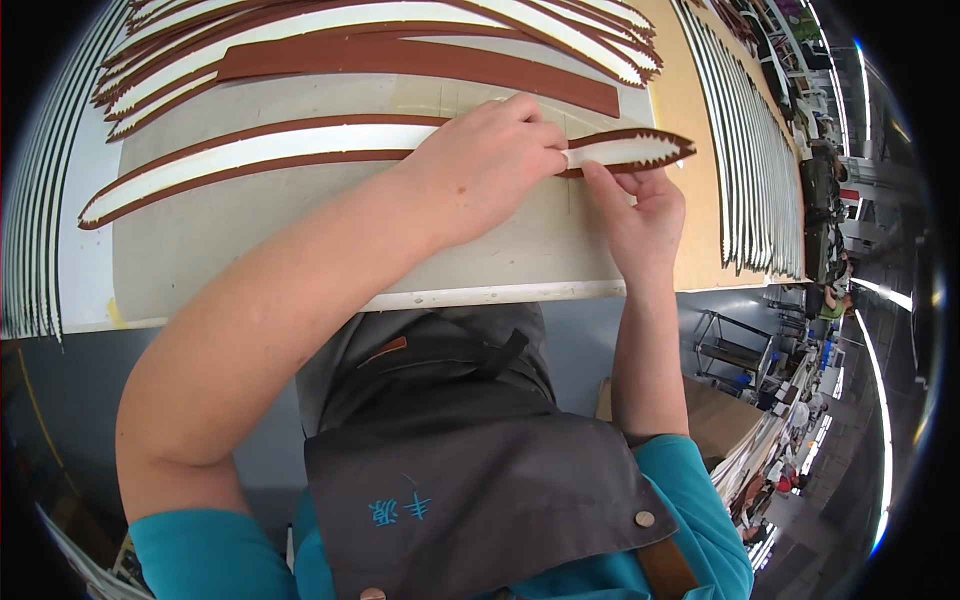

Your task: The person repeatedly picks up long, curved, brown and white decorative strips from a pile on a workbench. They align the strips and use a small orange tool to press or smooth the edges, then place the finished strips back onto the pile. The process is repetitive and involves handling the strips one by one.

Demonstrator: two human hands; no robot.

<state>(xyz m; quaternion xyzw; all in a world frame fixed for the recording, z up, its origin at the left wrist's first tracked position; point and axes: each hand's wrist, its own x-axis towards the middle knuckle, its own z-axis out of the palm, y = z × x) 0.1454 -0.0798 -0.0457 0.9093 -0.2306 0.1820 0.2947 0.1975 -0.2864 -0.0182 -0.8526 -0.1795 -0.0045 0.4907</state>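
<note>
A long brown leather strip (270, 148) with a white middle lies across the work surface. Its narrow right end has notched brown edges folded in over the white. My left hand (500, 160) is closed on the strip right of its middle, fingers curled and their tips pressed to the white face. Close beside it, my right hand (642, 205) pinches the lower edge near the pointed end, thumb on top and fingers partly hidden beneath. A plain brown leather strip (420, 65) lies flat just beyond.
Several similar brown-and-white strips (330, 22) are heaped at the far side. Rows of narrow dark-edged strips stand at the left (45, 190) and right (745, 150). The table's front edge (500, 294) runs close to my apron (480, 470). A metal cart (735, 350) is off to the right.
</note>
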